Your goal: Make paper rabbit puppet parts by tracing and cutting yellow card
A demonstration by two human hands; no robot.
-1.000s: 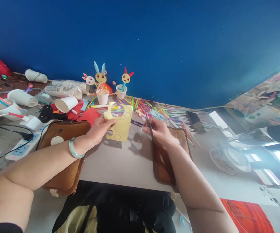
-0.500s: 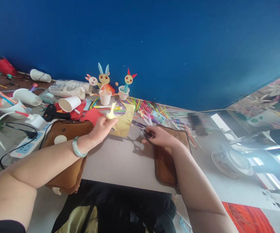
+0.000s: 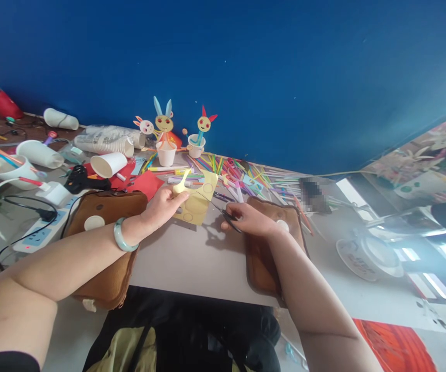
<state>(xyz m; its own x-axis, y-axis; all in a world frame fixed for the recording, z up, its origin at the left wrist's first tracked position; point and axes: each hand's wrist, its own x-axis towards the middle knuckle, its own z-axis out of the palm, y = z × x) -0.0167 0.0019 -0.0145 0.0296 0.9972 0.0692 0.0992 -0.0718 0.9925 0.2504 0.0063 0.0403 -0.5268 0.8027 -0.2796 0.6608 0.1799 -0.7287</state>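
My left hand [image 3: 164, 205] pinches a piece of yellow paper [image 3: 192, 216] by its left side, above the table. Circles are drawn on the paper, and a curved piece is cut out of its upper edge. Closed around the handles of dark scissors [image 3: 228, 219] is my right hand [image 3: 250, 217]. Their blades point up and left and reach the right part of the paper; whether they are closing on it cannot be made out. A brown pouch [image 3: 105, 268] lies under my left forearm, and a second brown pouch [image 3: 261, 268] under my right wrist.
Paper cups with rabbit figures [image 3: 165, 154] stand by the blue wall. Coloured sticks and pens [image 3: 246, 175] lie scattered behind my hands. To the left are a black glue gun [image 3: 81, 178], a power strip [image 3: 39, 235] with cables, and tipped paper cups [image 3: 109, 164]. A clear lidded container [image 3: 370, 258] sits right.
The scissors have swung from upright beside my right hand to point left at the paper, their blades now reaching it. My left hand keeps its hold, with the paper slightly tilted.
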